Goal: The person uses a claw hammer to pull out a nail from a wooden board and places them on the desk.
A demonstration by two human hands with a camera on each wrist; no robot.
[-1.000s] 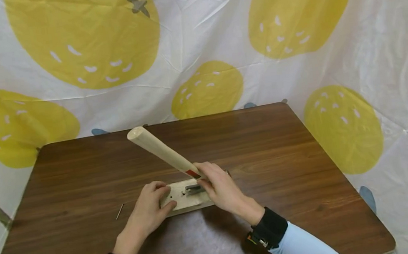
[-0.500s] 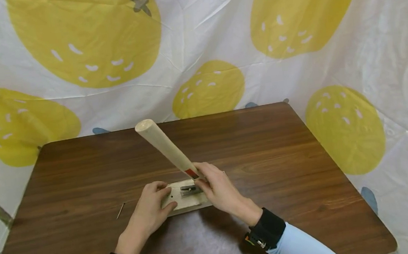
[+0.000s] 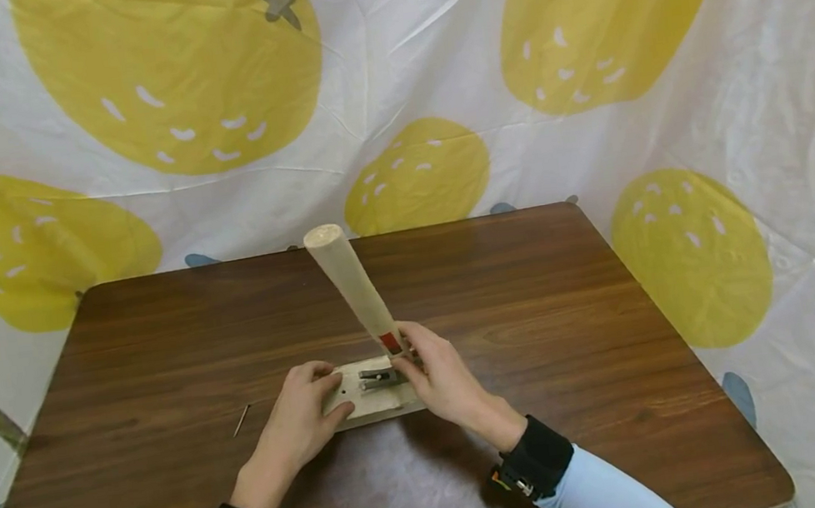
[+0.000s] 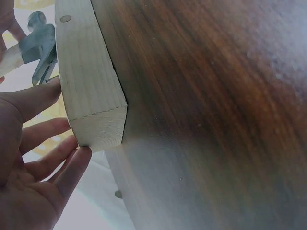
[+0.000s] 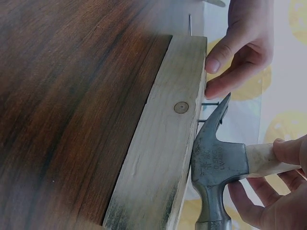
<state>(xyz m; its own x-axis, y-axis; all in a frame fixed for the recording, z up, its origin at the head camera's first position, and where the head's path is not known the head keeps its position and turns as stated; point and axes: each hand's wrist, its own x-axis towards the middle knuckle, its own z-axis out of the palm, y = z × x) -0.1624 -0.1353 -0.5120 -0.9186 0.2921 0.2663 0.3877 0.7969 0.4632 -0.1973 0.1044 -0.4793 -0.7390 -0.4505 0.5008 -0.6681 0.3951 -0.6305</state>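
Observation:
A pale wooden board (image 3: 373,404) lies on the table. At its left end my left hand (image 3: 299,413) grips it, thumb at the near side and fingers over the top. My right hand (image 3: 452,383) holds a claw hammer (image 5: 218,160) low on its wooden handle (image 3: 354,289), close to the steel head. The handle rises, tilted to the left. The head rests on the board with its claw pointing toward my left hand. Beside the claw, nails (image 5: 211,104) stick up from the board; whether the claw touches one I cannot tell.
A loose nail (image 3: 242,420) lies on the brown wooden table (image 3: 533,298), left of my left hand. Behind the table hangs a white cloth (image 3: 386,64) printed with yellow fruit.
The hammer handle has swung rightward from a low leftward lean to a steeper angle, and its head has rocked on the board. My left hand has stayed on the board's end.

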